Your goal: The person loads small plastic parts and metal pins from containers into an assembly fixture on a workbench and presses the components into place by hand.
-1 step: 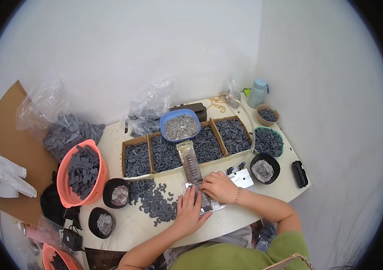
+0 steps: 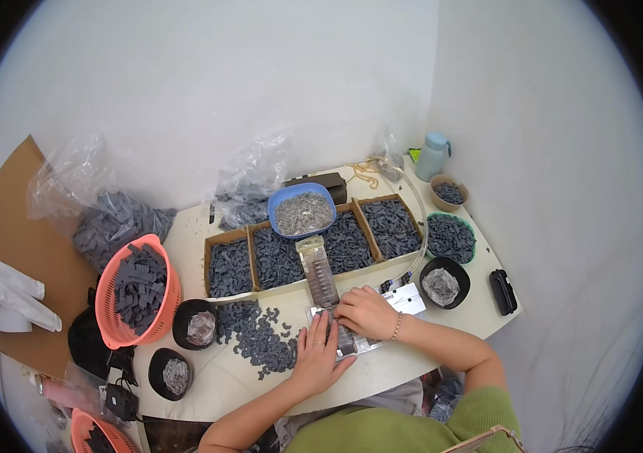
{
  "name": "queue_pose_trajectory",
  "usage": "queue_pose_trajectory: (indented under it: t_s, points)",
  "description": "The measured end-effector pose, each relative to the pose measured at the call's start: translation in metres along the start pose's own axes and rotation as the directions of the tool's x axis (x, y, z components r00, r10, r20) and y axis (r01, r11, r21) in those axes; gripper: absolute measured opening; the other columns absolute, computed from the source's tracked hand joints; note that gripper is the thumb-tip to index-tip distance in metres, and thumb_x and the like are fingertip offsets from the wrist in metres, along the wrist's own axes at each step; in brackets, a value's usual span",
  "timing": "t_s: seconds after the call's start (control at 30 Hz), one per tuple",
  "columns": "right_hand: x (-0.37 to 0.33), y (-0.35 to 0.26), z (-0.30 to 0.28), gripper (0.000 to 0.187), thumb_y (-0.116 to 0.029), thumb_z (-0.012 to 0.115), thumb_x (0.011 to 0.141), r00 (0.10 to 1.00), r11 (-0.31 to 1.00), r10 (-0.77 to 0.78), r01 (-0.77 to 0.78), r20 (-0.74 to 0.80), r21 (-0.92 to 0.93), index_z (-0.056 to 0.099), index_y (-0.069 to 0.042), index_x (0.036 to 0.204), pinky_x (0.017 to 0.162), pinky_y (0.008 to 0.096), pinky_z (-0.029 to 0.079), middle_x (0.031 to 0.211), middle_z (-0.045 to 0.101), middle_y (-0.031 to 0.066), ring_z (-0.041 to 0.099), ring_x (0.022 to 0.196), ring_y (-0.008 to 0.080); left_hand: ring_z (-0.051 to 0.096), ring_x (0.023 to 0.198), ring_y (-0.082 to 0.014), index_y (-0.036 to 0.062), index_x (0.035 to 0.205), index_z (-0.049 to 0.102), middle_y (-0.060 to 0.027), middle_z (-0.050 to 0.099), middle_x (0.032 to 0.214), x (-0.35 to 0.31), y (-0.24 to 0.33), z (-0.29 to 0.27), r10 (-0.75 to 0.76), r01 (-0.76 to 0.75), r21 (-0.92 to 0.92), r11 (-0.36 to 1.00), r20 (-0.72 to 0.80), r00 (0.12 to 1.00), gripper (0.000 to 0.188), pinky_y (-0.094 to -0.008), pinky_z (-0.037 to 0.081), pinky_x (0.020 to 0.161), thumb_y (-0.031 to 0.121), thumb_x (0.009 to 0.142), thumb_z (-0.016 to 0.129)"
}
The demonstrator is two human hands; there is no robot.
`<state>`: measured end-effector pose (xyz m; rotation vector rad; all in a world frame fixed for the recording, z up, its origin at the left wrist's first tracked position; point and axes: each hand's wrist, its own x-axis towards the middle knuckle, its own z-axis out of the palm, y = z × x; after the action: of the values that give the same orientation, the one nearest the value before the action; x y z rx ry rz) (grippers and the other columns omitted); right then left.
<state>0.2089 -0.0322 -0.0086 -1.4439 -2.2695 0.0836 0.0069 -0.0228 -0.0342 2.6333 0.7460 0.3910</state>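
Observation:
A clear and metal assembly fixture (image 2: 363,347) lies near the table's front edge, with a clear ribbed chute (image 2: 321,281) rising from its far end. Along the fixture's left side rests my left hand (image 2: 317,359), fingers stretched out and thumb apart. My right hand (image 2: 369,312) reaches across from the right, its fingers bent and fingertips together over the fixture; anything pinched there is too small or hidden. Small dark grey parts (image 2: 265,336) lie loose left of my left hand. A white block (image 2: 408,300) with tube fittings sits beyond my right hand.
Behind stands a divided cardboard tray (image 2: 252,264) of grey parts, with a blue bowl (image 2: 302,190) of small clear pieces. Black bowls (image 2: 183,325) and a coral basket (image 2: 173,298) stand left. At right are another black bowl (image 2: 460,300), a green bowl (image 2: 474,245), a black case (image 2: 502,293) and a bottle (image 2: 432,157).

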Motion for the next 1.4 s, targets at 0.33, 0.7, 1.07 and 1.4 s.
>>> queue_pose_trajectory:
  t_s: [0.33, 0.7, 1.07, 1.4]
  points:
    - [0.068, 0.028, -0.013, 0.01, -0.014, 0.062, 0.079, 1.0, 0.992, 0.025, -0.025, -0.003, -0.128, 0.06, -0.005, 0.08, 0.074, 0.0403, 0.045, 0.084, 0.061, 0.0104, 0.059, 0.085, 0.0279, 0.022, 0.137, -0.0414, -0.0061, 0.136, 0.034, -0.027, 0.025, 0.145, -0.014, 0.004, -0.021, 0.015, -0.015, 0.114, 0.993, 0.006, 1.0, 0.078, -0.0558, 0.017, 0.108, 0.043, 0.083, 0.063]
    - [0.106, 0.061, -0.009, 0.034, -0.03, 0.057, 0.089, 0.9, 0.913, 0.386, -0.341, -0.205, 0.222, 0.052, -0.006, 0.113, 0.068, 0.0468, 0.048, 0.075, 0.064, 0.0159, 0.063, 0.075, 0.0345, 0.03, 0.134, -0.0384, -0.005, 0.133, 0.041, -0.0231, 0.036, 0.141, 0.0, -0.014, -0.018, 0.073, -0.066, 0.263, 0.963, -0.017, 0.997, 0.076, -0.0528, 0.019, 0.11, 0.049, 0.083, 0.06]
    - [-0.045, -0.039, -0.012, 0.028, -0.021, 0.063, 0.082, 0.825, 0.805, -0.544, 0.461, -0.154, -0.373, 0.061, -0.015, 0.11, 0.083, 0.0282, 0.047, 0.109, 0.064, 0.0032, 0.06, 0.099, 0.0176, 0.036, 0.129, -0.0367, 0.0008, 0.118, 0.051, -0.0182, 0.043, 0.131, -0.018, -0.046, -0.061, -0.065, 0.081, 0.044, 0.996, -0.284, 0.957, 0.047, -0.0525, 0.022, 0.106, 0.019, 0.079, 0.068]
    - [-0.061, -0.082, 0.001, 0.042, -0.029, 0.058, 0.085, 0.96, 0.916, -0.276, 0.275, 0.038, -0.292, 0.055, -0.001, 0.116, 0.097, 0.0343, 0.044, 0.115, 0.059, 0.0175, 0.055, 0.11, 0.025, 0.036, 0.128, -0.0368, 0.0052, 0.117, 0.056, -0.0181, 0.042, 0.134, -0.014, -0.041, -0.058, 0.003, 0.008, 0.056, 0.998, -0.186, 0.983, 0.044, -0.0528, 0.022, 0.106, 0.023, 0.079, 0.069]
